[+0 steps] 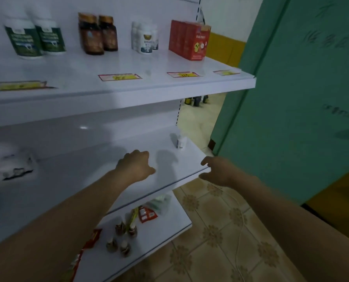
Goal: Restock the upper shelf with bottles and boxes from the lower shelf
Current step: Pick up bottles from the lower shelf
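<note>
The left hand (136,165) is seen over the lower shelf (88,159), knuckles up and fingers curled under. Nothing is seen in them, though the palm is hidden. The right hand (216,170) is held at that shelf's right front corner, fingers loosely bent and gripping nothing; whether the edge is touched cannot be told.

1 white bottle (181,141) is left standing upright at the back right of the lower shelf, beyond both hands and apart from them. At the far left, a white packet (10,161) is smeared by blur and its print cannot be read.

Along the back of the upper shelf (128,64), 2 green-label bottles (23,39), 2 brown bottles (91,35), a cluster of white tubs (145,39) (perhaps 3, the rear ones being masked) and 1 red box (189,40) are lined up. Price tags (119,76) are laid along the front.

Below, the bottom shelf (159,231) is partly covered by the left arm. 4 small jars (120,228) and red packets (148,214) are made out there. A green door (301,98) is cut off at the right.
</note>
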